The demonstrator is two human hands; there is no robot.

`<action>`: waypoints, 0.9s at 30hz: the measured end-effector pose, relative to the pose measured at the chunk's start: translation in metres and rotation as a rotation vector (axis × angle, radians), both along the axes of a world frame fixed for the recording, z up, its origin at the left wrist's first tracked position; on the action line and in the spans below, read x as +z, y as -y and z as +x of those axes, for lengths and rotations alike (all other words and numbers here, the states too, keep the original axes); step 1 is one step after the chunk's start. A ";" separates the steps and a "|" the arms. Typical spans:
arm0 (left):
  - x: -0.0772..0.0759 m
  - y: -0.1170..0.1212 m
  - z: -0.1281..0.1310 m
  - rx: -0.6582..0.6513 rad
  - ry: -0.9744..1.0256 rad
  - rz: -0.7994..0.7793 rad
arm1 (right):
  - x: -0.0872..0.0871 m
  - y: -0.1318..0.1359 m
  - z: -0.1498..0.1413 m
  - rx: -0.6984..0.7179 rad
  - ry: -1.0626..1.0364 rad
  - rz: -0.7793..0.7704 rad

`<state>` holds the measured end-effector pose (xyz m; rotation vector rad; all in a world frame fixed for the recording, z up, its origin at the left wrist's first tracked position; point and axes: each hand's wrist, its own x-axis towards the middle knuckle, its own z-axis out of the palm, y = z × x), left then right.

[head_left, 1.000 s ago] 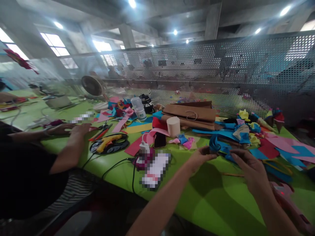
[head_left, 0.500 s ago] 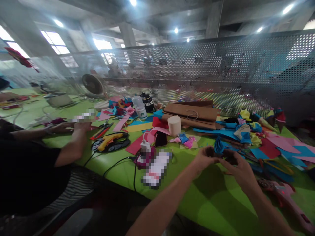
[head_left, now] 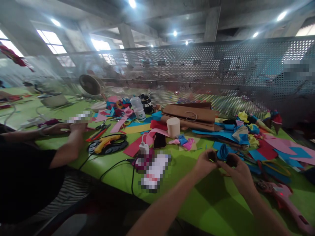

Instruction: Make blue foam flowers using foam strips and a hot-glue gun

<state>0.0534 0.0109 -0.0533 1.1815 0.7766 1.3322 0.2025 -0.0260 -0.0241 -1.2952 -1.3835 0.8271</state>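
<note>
A rolled blue paper flower (head_left: pixel 222 152) is held between my two hands, above the green table. My left hand (head_left: pixel 206 161) pinches its left lower side with fingers closed. On the other side, my right hand (head_left: pixel 236 167) has its thumb and fingers curled against its base. The fingertips partly hide the lower end of the flower. To the right of my right hand lies a pink glue gun (head_left: pixel 283 196) with a small red light. Scissors with yellow handles (head_left: pixel 277 167) rest behind it among blue strips.
Paper sheets (head_left: pixel 286 144) and a brown folded wrap (head_left: pixel 189 116) lie along the mesh partition (head_left: pixel 172 72). A cream roll (head_left: pixel 173 127), power strip (head_left: pixel 141 162) and phone (head_left: pixel 156 172) sit left of my arms. A co-worker (head_left: pixel 27 177) works at far left, near a yellow-black tool (head_left: pixel 108 144).
The blue flower has turned so its spiral top faces me more. My hands sit slightly lower in view, still gripping it; the whole view has shifted a little.
</note>
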 end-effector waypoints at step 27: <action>0.003 0.010 -0.001 -0.243 -0.012 -0.096 | 0.013 -0.006 0.022 0.022 0.138 0.239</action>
